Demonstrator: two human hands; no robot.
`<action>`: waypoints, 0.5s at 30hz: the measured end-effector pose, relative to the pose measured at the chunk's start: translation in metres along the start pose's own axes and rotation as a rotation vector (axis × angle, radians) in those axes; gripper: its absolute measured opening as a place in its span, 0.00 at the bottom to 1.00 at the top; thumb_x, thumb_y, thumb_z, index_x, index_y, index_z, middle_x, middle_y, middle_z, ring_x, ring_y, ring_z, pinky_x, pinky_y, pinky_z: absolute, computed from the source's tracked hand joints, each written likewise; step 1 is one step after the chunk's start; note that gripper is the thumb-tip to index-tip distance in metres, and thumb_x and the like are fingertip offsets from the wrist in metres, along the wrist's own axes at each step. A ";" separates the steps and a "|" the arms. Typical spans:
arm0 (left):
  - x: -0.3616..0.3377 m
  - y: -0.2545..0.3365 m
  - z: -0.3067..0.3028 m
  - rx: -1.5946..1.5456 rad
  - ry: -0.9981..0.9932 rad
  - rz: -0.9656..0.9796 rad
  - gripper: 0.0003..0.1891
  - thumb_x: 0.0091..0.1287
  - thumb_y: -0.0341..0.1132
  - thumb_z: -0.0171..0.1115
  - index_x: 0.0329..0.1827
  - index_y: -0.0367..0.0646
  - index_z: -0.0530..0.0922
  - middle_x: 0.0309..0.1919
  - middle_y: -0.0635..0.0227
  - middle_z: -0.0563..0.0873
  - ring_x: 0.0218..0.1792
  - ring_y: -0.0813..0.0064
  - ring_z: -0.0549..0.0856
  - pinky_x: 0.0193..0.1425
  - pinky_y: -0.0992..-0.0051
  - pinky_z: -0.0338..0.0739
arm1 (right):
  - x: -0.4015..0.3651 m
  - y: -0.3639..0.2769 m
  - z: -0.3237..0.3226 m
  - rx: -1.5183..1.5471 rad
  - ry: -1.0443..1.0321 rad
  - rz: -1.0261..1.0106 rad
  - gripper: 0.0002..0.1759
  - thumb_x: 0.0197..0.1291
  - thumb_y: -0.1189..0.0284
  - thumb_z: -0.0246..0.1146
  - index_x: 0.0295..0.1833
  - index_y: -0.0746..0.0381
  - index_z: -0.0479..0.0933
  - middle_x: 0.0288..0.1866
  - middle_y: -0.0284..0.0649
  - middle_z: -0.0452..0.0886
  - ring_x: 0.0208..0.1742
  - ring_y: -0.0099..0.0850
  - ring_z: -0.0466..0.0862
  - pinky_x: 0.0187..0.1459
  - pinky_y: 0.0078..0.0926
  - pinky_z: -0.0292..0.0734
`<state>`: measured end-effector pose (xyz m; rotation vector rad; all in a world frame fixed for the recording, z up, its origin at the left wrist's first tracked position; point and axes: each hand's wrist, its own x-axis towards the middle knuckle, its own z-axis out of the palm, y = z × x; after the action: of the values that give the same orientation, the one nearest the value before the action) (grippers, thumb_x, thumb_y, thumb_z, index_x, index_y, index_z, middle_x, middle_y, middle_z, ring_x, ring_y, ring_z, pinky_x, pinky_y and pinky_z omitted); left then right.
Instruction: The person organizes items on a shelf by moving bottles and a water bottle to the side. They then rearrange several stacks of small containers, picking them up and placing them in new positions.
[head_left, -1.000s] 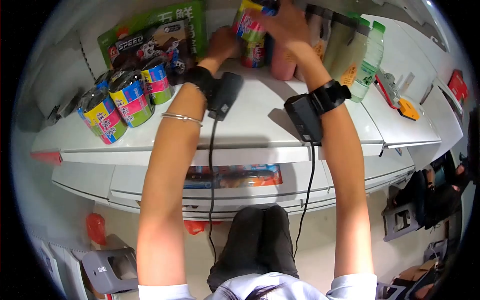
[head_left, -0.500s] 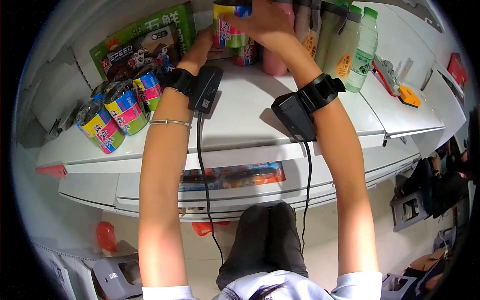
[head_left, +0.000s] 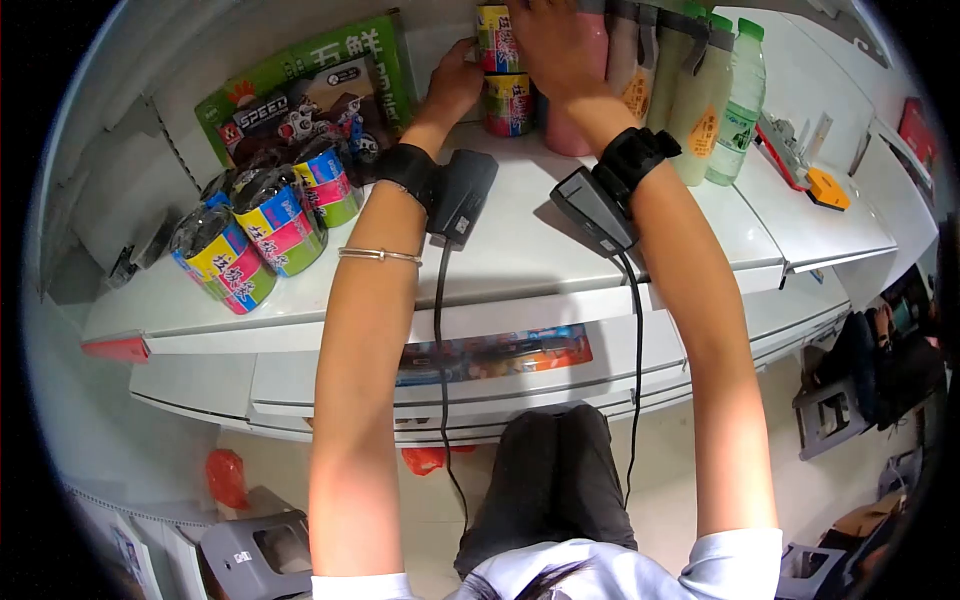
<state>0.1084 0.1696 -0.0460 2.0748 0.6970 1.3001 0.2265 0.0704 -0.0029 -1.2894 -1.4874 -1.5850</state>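
Note:
Two rolls of garbage bags with yellow, blue, pink and green labels stand stacked at the back of the white shelf (head_left: 520,215). My right hand (head_left: 555,50) is against the right side of the upper garbage bag roll (head_left: 498,40), its fingertips partly out of view at the top. The upper roll rests on the lower garbage bag roll (head_left: 508,105). Just left of the stack is my left hand (head_left: 455,82), thumb upward and close to the rolls; its other fingers are mostly hidden. Black devices are strapped to both wrists.
Several more garbage bag rolls (head_left: 280,225) stand at the left, before a SPEED toy pack (head_left: 310,110) and a green package (head_left: 370,50). Right of the stack are a pink bottle (head_left: 578,125), several pale bottles (head_left: 697,130), a clear water bottle (head_left: 740,110) and a yellow-orange tool (head_left: 827,188).
The upper roll now sits further back, upright on the lower one. My right hand has shifted from its front to its right side; my left hand has come closer to the stack. The view has shifted slightly.

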 end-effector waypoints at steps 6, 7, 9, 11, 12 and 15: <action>0.030 -0.035 0.014 0.077 -0.040 0.201 0.26 0.50 0.33 0.64 0.53 0.34 0.71 0.43 0.55 0.83 0.45 0.64 0.83 0.49 0.69 0.75 | -0.001 0.012 -0.004 -0.084 -0.164 0.004 0.31 0.45 0.67 0.66 0.56 0.65 0.68 0.54 0.47 0.74 0.58 0.42 0.72 0.56 0.37 0.68; 0.025 -0.031 0.013 0.071 -0.076 0.192 0.27 0.49 0.34 0.65 0.53 0.34 0.71 0.43 0.55 0.83 0.45 0.64 0.83 0.50 0.69 0.75 | -0.003 0.010 -0.004 -0.079 -0.128 0.031 0.29 0.45 0.63 0.67 0.53 0.64 0.71 0.48 0.47 0.78 0.52 0.42 0.77 0.50 0.38 0.72; 0.011 -0.017 0.012 0.101 -0.063 0.165 0.27 0.48 0.37 0.68 0.51 0.34 0.72 0.44 0.55 0.83 0.46 0.63 0.82 0.51 0.69 0.75 | -0.005 0.004 -0.011 0.003 -0.242 0.082 0.30 0.47 0.60 0.66 0.54 0.63 0.70 0.40 0.49 0.81 0.44 0.44 0.82 0.45 0.39 0.75; -0.004 0.002 0.012 0.172 0.040 0.132 0.28 0.47 0.39 0.69 0.50 0.35 0.72 0.44 0.56 0.83 0.46 0.63 0.83 0.51 0.68 0.75 | -0.002 -0.005 -0.028 0.157 -0.534 0.122 0.34 0.51 0.61 0.63 0.63 0.61 0.64 0.36 0.51 0.81 0.41 0.46 0.82 0.45 0.40 0.75; -0.002 -0.002 0.011 0.146 0.039 0.147 0.28 0.47 0.40 0.70 0.49 0.36 0.73 0.44 0.56 0.83 0.46 0.62 0.83 0.52 0.68 0.75 | -0.004 -0.009 -0.028 0.202 -0.539 0.133 0.33 0.52 0.64 0.62 0.64 0.61 0.63 0.36 0.51 0.81 0.41 0.47 0.82 0.43 0.42 0.76; 0.002 -0.007 0.010 0.162 0.045 0.206 0.28 0.46 0.44 0.72 0.47 0.37 0.75 0.44 0.56 0.83 0.46 0.61 0.83 0.52 0.67 0.74 | -0.013 -0.016 -0.023 0.287 -0.567 0.160 0.34 0.53 0.70 0.59 0.67 0.58 0.59 0.35 0.52 0.81 0.39 0.50 0.82 0.39 0.45 0.76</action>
<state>0.1171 0.1737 -0.0537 2.3043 0.6402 1.4484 0.2111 0.0493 -0.0183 -1.7151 -1.8051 -0.8944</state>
